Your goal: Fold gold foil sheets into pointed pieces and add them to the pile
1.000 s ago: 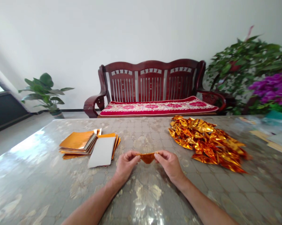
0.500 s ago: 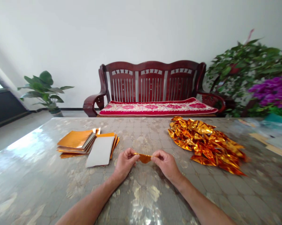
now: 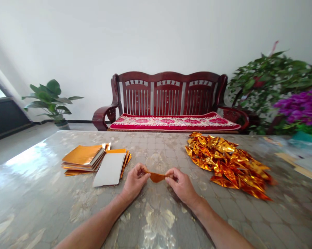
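A small folded piece of gold foil paper (image 3: pixel 157 177) stretches between my two hands, above the middle of the table. My left hand (image 3: pixel 137 179) pinches its left tip between thumb and fingers. At the opposite tip, my right hand (image 3: pixel 179 180) is closed in the same kind of pinch. To the left lies a stack of gold foil paper sheets (image 3: pixel 81 155), and beside it a second stack with a pale grey back side up (image 3: pixel 110 168). A heap of folded shiny gold foil pieces (image 3: pixel 225 160) rests to the right.
The table (image 3: pixel 93 214) has a glossy, flower-patterned cover. Clear plastic and papers (image 3: pixel 301 155) lie at its right edge. Behind stands a dark red wooden bench (image 3: pixel 168 100) with a red patterned cushion. Potted plants (image 3: pixel 50 100) and purple flowers (image 3: pixel 301 105) flank it.
The foil piece now shows more of its face below the top edge. Both hands have shifted slightly left in view, still gripping its tips. The camera has tilted up a little.
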`<state>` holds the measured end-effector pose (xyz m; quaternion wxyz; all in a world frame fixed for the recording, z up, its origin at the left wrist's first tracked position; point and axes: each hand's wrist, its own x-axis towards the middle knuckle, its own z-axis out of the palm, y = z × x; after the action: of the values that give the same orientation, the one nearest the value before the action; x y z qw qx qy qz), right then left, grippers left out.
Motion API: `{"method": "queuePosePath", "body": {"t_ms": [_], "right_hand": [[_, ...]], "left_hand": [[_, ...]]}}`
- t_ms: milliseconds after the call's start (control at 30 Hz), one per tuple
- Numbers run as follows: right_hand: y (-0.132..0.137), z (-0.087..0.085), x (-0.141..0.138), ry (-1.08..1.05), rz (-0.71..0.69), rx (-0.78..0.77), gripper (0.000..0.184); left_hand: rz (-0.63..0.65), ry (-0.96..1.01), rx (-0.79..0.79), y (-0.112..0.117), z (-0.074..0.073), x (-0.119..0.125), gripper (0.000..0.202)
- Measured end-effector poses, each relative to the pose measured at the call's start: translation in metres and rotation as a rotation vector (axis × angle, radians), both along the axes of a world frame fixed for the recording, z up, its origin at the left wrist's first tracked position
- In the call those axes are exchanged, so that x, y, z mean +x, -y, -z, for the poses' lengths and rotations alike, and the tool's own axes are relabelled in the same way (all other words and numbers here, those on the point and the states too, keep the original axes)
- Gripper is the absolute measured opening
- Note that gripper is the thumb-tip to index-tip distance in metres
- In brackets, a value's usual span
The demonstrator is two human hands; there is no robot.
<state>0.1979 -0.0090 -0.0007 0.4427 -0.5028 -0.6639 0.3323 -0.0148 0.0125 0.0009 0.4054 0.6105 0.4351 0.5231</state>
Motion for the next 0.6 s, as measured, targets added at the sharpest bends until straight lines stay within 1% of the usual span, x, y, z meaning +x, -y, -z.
{"method": "queuePosePath", "body": {"t_ms": [67, 167, 233, 333, 400, 500, 600], "right_hand": [[0.001, -0.003, 0.001, 0.066, 0.014, 0.049, 0.004], [0.000, -0.007, 0.003, 0.134, 0.039, 0.155, 0.005], [0.000, -0.009, 0.004, 0.161, 0.036, 0.205, 0.007], [0.000, -0.010, 0.005, 0.192, 0.009, 0.211, 0.007], [0.002, -0.010, 0.007, 0.220, -0.040, 0.232, 0.008], [0.003, -0.011, 0.009, 0.270, -0.124, 0.311, 0.013], [0.002, -0.011, 0.012, 0.311, -0.151, 0.370, 0.015]], "left_hand": [[0.014, -0.001, 0.000, -0.001, 0.000, -0.001, 0.018], [0.065, 0.004, -0.025, -0.001, 0.001, 0.001, 0.018], [0.083, -0.005, -0.014, -0.001, 0.003, 0.001, 0.018], [0.084, -0.118, 0.071, 0.002, 0.003, 0.000, 0.011], [0.099, -0.227, 0.155, 0.004, 0.001, -0.001, 0.005], [0.145, -0.346, 0.281, 0.007, -0.003, -0.003, 0.010], [0.198, -0.406, 0.341, 0.008, -0.006, -0.004, 0.014]]}}
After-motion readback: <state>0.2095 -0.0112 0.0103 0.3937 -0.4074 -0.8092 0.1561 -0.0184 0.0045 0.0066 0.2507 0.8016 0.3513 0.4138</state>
